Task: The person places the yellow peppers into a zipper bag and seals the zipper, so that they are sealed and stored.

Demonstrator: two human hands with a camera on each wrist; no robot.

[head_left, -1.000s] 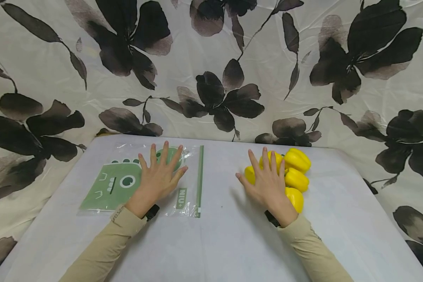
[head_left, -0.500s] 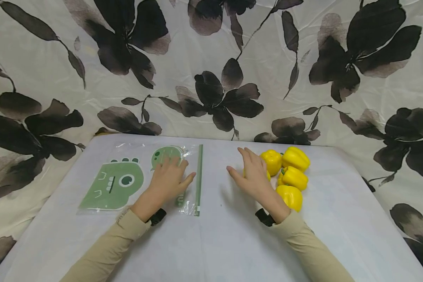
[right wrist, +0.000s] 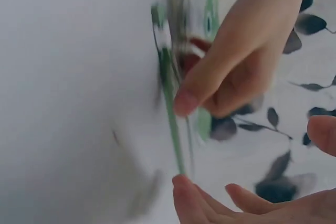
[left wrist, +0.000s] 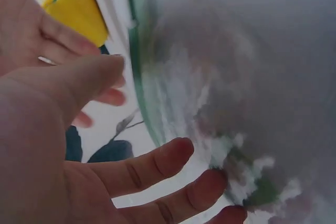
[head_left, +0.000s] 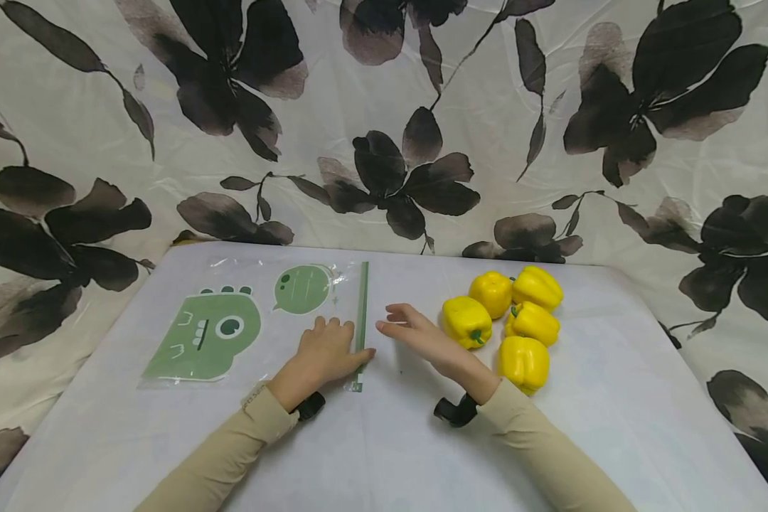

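A clear zip bag [head_left: 220, 331] with a green cartoon print lies flat on the table. Its green zip strip [head_left: 363, 306] faces the right side. My left hand [head_left: 323, 355] is over the bag's right part, fingers slightly bent and thumb reaching across the strip. The left wrist view has those fingertips close to the plastic; whether they touch it cannot be told. My right hand [head_left: 432, 345] hovers just right of the strip, holding nothing, with fingers loosely extended. Several yellow bell peppers [head_left: 466, 321] sit beyond it on the right, some with green stems showing.
White cloth covers the table [head_left: 397, 448]. Behind it hangs a pale curtain [head_left: 371, 92] with dark flower prints. Each wrist carries a black camera mount, such as the right one [head_left: 454, 411].
My left hand has moved right and nearer to me, from the bag's middle to its zip edge. My right hand has swung left off the peppers, uncovering them. Bag and peppers stay put.
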